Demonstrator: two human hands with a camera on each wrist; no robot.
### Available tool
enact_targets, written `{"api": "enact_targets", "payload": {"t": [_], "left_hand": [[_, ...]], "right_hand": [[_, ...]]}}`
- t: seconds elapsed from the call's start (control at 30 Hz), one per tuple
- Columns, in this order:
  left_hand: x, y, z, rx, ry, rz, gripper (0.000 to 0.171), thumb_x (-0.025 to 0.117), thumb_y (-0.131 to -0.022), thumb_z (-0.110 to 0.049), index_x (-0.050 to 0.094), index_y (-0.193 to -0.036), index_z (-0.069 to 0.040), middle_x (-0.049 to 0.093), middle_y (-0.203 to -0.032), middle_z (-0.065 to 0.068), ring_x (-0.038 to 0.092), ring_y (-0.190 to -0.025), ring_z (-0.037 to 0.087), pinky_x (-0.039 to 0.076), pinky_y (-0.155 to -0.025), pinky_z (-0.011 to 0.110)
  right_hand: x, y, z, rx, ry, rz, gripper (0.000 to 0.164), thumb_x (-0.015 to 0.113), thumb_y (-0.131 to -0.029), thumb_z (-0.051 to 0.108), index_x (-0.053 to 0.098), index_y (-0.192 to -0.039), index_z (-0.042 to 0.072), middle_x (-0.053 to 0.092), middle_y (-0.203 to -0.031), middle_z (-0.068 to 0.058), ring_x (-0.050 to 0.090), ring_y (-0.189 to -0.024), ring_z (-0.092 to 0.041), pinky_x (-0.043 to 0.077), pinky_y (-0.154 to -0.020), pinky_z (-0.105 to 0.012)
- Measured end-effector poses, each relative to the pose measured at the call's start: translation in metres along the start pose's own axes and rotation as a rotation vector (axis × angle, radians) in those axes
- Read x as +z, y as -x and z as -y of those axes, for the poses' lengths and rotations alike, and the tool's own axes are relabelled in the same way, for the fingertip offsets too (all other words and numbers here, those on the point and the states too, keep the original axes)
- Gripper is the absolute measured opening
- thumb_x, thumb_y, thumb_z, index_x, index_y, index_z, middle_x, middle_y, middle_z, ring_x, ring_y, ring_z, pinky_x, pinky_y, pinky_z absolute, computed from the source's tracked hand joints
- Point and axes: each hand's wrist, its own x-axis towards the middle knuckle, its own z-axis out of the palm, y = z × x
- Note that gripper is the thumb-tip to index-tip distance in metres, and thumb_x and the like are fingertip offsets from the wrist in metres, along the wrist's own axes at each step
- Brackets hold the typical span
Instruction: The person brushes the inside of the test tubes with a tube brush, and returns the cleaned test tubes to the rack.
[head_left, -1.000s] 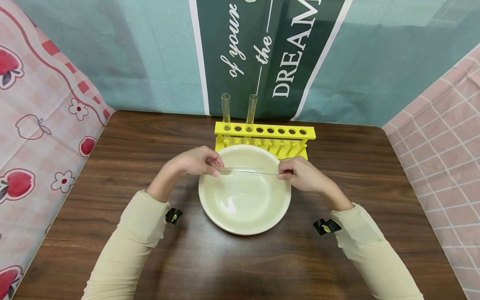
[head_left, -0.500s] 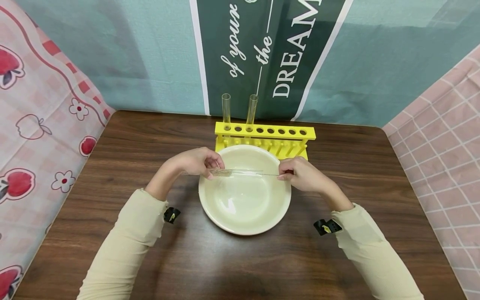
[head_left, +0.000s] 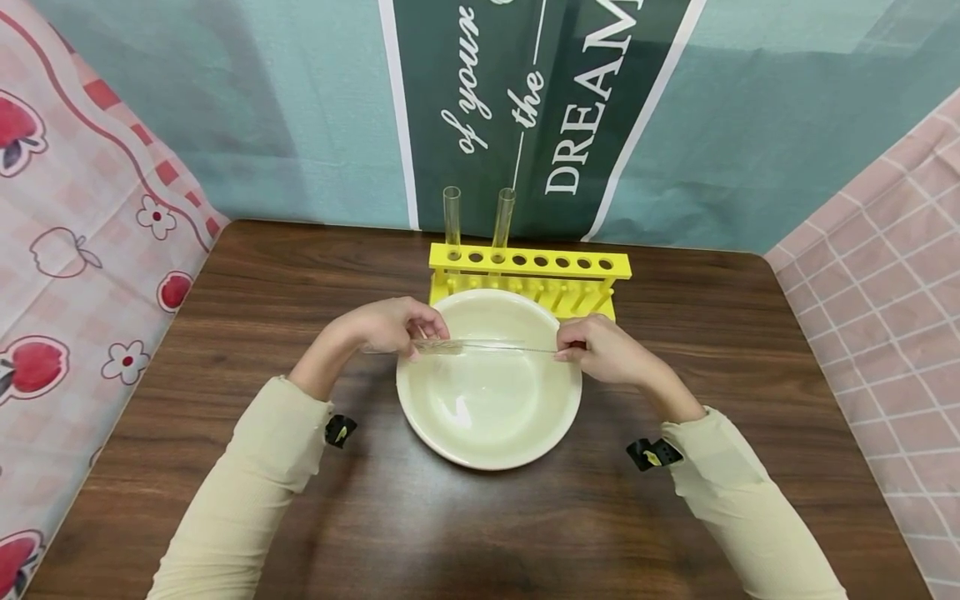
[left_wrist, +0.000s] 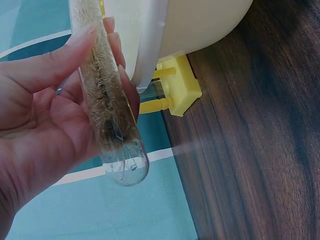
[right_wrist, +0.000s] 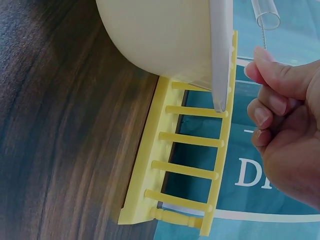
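Over the cream basin [head_left: 487,408], my left hand [head_left: 392,323] holds a clear glass test tube [left_wrist: 124,165] between thumb and fingers. The tube lies roughly level in the head view, its rounded end toward the left. Tan bristles of a test tube brush [left_wrist: 104,100] fill the tube's closed part, stopping short of the rounded tip, where clear drops or liquid show. My right hand [head_left: 600,346] pinches the brush's thin twisted wire handle [right_wrist: 264,37], which comes out of the tube's open mouth [right_wrist: 269,20]. The handle's far end is hidden in the right fingers.
Behind the basin stands a yellow test tube rack [head_left: 555,261], partly covered by the basin's rim. Two clear tubes, a left one [head_left: 452,218] and a right one [head_left: 503,221], stand upright in it. A printed cloth [head_left: 330,117] hangs behind the brown wooden table [head_left: 480,533].
My left hand has shifted slightly left, and more of the bristled stretch of the tube shows beyond its fingers. My right hand has stayed almost still on the wire handle.
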Motion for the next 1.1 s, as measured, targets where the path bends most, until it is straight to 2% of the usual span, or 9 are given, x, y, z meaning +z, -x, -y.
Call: {"api": "enact_targets", "payload": {"t": [0.2, 0.37, 0.73, 0.9, 1.1], "left_hand": [[-0.0014, -0.0007, -0.0027, -0.011, -0.027, 0.004, 0.043, 0.060, -0.068, 0.021, 0.061, -0.105, -0.002, 0.055, -0.096, 0.009, 0.051, -0.089, 0.021, 0.043, -0.073, 0.027], [-0.0032, -0.0015, -0.0033, -0.023, -0.045, 0.009, 0.043, 0.060, -0.070, 0.020, 0.061, -0.106, -0.003, 0.055, -0.099, 0.009, 0.051, -0.091, 0.022, 0.043, -0.073, 0.027], [-0.0028, -0.0018, -0.0007, -0.037, 0.009, 0.009, 0.043, 0.060, -0.071, 0.020, 0.060, -0.108, -0.002, 0.054, -0.101, 0.011, 0.050, -0.092, 0.023, 0.044, -0.073, 0.027], [-0.0030, -0.0011, 0.0013, -0.026, 0.008, 0.007, 0.043, 0.061, -0.071, 0.019, 0.060, -0.108, -0.002, 0.055, -0.101, 0.011, 0.051, -0.092, 0.023, 0.044, -0.075, 0.028], [-0.0042, 0.0020, 0.0043, -0.012, 0.058, 0.010, 0.043, 0.061, -0.069, 0.020, 0.059, -0.109, 0.001, 0.054, -0.099, 0.011, 0.049, -0.091, 0.023, 0.044, -0.075, 0.029]], "right_hand": [[-0.0016, 0.0018, 0.0004, 0.008, -0.011, 0.002, 0.021, 0.064, -0.081, -0.002, 0.059, -0.065, 0.010, 0.051, -0.066, 0.006, 0.042, -0.058, -0.010, 0.038, -0.052, -0.024], [-0.0025, 0.0022, 0.0001, -0.020, 0.005, -0.012, 0.023, 0.065, -0.080, -0.003, 0.057, -0.064, 0.011, 0.049, -0.065, 0.007, 0.041, -0.058, -0.009, 0.037, -0.053, -0.024], [-0.0032, 0.0032, -0.0040, -0.062, 0.001, -0.033, 0.023, 0.066, -0.077, -0.008, 0.058, -0.064, 0.009, 0.050, -0.065, 0.007, 0.042, -0.061, -0.010, 0.039, -0.056, -0.025], [-0.0042, 0.0040, -0.0046, -0.064, 0.011, -0.036, 0.022, 0.066, -0.077, -0.007, 0.059, -0.064, 0.009, 0.050, -0.065, 0.007, 0.042, -0.061, -0.010, 0.039, -0.056, -0.026], [-0.0065, 0.0071, -0.0069, -0.057, 0.001, -0.039, 0.019, 0.065, -0.077, -0.008, 0.062, -0.067, 0.008, 0.055, -0.068, 0.003, 0.044, -0.062, -0.010, 0.040, -0.057, -0.027]]}}
